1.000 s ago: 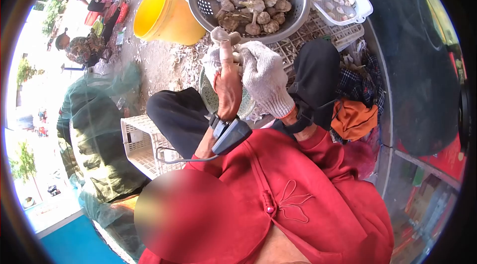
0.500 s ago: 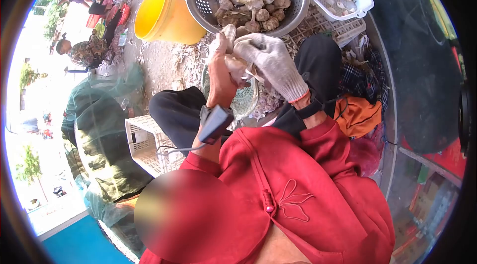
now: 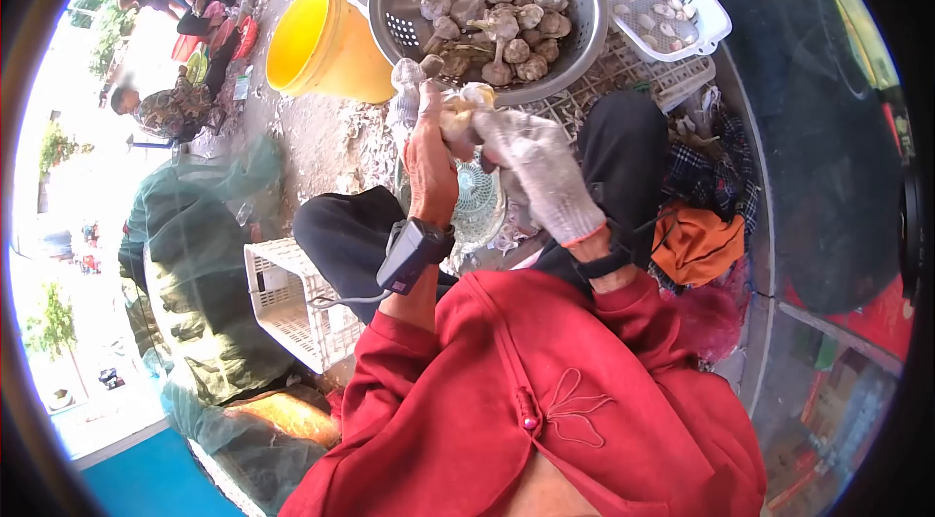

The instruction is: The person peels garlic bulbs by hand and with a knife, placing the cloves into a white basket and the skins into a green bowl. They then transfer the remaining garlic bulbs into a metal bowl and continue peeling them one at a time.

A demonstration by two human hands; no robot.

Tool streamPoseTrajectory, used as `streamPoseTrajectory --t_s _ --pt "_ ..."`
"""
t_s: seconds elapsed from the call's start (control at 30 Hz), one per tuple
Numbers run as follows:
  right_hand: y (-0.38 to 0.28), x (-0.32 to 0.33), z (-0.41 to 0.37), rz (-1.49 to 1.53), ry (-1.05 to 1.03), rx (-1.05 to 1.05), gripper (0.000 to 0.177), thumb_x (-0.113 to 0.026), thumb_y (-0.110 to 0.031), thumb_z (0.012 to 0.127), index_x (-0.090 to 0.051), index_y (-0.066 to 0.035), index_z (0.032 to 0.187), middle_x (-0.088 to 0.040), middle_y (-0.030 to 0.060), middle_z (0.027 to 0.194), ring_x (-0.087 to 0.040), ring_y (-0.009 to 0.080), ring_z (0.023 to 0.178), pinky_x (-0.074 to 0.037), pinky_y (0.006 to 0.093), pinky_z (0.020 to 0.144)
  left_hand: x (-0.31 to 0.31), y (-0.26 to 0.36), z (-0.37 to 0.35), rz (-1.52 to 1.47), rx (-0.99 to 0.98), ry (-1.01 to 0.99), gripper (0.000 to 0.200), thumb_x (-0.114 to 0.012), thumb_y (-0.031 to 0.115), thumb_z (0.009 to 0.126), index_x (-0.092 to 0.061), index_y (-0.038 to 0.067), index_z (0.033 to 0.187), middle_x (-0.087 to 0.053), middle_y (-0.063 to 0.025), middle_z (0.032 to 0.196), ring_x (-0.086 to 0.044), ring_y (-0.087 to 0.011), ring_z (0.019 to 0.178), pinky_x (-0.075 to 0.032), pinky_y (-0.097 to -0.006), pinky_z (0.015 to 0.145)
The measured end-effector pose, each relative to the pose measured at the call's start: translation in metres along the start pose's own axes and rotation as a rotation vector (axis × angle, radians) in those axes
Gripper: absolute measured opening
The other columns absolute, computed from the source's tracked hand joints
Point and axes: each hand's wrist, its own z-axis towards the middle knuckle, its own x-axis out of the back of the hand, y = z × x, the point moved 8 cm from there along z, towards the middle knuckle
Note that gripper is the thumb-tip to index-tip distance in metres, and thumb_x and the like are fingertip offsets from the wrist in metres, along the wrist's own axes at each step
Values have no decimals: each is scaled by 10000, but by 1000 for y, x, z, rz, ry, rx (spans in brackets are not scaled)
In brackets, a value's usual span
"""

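Note:
My left hand (image 3: 429,162), its fingertips wrapped in pale cloth, is closed around a garlic bulb (image 3: 458,115) that shows whitish and yellowish parts. My right hand (image 3: 534,162), in a grey-white knitted glove, presses its bent fingers against the same bulb; the fingertips are partly hidden. Just beyond both hands sits a perforated metal colander (image 3: 392,18) with several unpeeled garlic bulbs (image 3: 502,25) in it. Under the hands, between my knees, is a pale green openwork basket (image 3: 477,198). A white plastic basket (image 3: 716,28) at upper right holds several loose cloves (image 3: 667,28).
A yellow bucket (image 3: 355,55) stands left of the colander, which rests over a crate (image 3: 623,64). Garlic skins litter the ground (image 3: 336,142). Another white crate (image 3: 292,298) is beside my left knee, near a netted sack (image 3: 209,274). Several people sit at upper left.
Both hands have come slightly lower and apart, and the left hand has turned so its wrapped fingertips point up. More of the bulb and of the green basket shows.

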Motion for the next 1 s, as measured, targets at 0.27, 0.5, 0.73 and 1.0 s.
streamPoseTrajectory --t_s 0.27,0.5,0.73,1.0 --pt "-19 -17 -8 286 38 -179 258 -614 -269 899 -688 -22 905 -594 -32 666 -485 23 568 -376 208 501 -6 15 -19 214 -29 42 553 -438 532 938 -659 24 927 -550 -22 679 -475 -98 616 -375 -236 550" --pt "-35 -13 -8 -233 80 121 225 -601 -197 874 -673 2 950 -650 191 745 -648 280 650 -478 336 584 -7 19 -23 140 -168 -40 342 -461 314 985 -631 21 934 -560 -4 688 -467 -87 575 -387 -254 528" --pt "-38 -11 -2 -398 -60 316 193 -598 -143 867 -651 41 890 -620 163 668 -591 178 580 -441 330 536 0 13 -31 217 195 37 442 -509 469 935 -614 56 816 -479 -14 549 -435 -99 438 -325 -261 402" --pt "-12 14 -9 648 -354 -283 235 -586 -214 905 -617 10 839 -494 -18 622 -387 26 477 -286 191 406 -15 -23 0 -509 217 -65 469 -475 478 947 -595 25 939 -608 -49 680 -561 -134 507 -427 -248 419"
